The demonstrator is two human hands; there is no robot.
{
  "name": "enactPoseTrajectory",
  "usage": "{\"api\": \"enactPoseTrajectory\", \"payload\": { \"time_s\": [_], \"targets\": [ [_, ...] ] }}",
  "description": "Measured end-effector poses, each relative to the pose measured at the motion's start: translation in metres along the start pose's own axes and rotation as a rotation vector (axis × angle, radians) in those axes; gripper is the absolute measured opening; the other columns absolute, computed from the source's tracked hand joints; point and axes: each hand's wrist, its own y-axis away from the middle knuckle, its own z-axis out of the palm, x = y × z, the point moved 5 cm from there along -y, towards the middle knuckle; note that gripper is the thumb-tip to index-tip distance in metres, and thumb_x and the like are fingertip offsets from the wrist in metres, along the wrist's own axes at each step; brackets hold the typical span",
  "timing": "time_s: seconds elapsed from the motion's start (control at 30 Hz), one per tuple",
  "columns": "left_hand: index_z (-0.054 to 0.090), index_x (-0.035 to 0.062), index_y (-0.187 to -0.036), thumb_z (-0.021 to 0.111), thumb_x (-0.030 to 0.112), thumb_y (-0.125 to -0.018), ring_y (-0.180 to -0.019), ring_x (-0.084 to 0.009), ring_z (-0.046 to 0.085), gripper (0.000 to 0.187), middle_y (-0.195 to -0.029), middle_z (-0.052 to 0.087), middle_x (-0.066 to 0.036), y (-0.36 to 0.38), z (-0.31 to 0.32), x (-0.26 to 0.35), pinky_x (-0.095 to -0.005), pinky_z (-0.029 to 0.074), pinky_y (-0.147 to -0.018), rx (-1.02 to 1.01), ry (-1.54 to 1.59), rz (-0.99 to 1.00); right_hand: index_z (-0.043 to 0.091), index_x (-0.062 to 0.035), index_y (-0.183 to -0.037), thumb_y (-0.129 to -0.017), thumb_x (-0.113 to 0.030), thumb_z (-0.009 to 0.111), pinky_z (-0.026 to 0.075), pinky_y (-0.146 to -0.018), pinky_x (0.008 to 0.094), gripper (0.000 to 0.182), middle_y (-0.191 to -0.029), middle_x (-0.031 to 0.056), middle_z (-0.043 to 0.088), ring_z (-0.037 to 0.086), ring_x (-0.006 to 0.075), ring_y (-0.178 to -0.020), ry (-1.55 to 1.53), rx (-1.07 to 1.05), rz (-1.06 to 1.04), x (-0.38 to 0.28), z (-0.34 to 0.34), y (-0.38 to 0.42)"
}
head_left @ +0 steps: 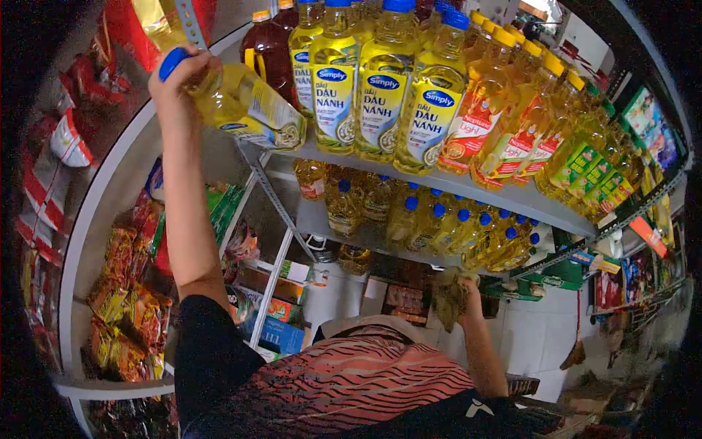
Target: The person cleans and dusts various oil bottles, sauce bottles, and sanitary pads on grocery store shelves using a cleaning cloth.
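My left hand (179, 77) is closed around the neck of a cooking oil bottle (252, 106) with a blue cap. The bottle lies tilted, its base near the left end of the upper shelf (365, 157). Beside it stand several upright Simply soybean oil bottles (384, 88) with blue caps. Low on the right, my right hand (472, 296) grips a crumpled brownish cloth (450, 298). That hand is just below the front edge of the lower shelf, near its blue-capped bottles (468, 234).
Neptune Light oil bottles (475, 121) and green-labelled bottles (581, 168) continue along the upper shelf to the right. On the left, a curved rack (91, 219) holds snack packets (131, 314). Boxes (281, 333) sit on low shelving, and white floor tiles (541, 329) show below.
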Motion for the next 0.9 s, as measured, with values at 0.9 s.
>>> {"api": "enactPoseTrajectory", "payload": {
  "time_s": [0.9],
  "targets": [
    [0.052, 0.0033, -0.084, 0.056, 0.014, -0.068, -0.068, -0.016, 0.057, 0.02, -0.073, 0.056, -0.008, -0.103, 0.073, -0.14, -0.0287, 0.048, -0.067, -0.442, -0.061, -0.407, 0.047, -0.0014, -0.105, -0.078, -0.03, 0.046, 0.048, -0.07, 0.0381, 0.039, -0.098, 0.0134, 0.053, 0.055, 0.026, -0.086, -0.231, 0.035, -0.019, 0.03, 0.016, 0.029]
  ]
}}
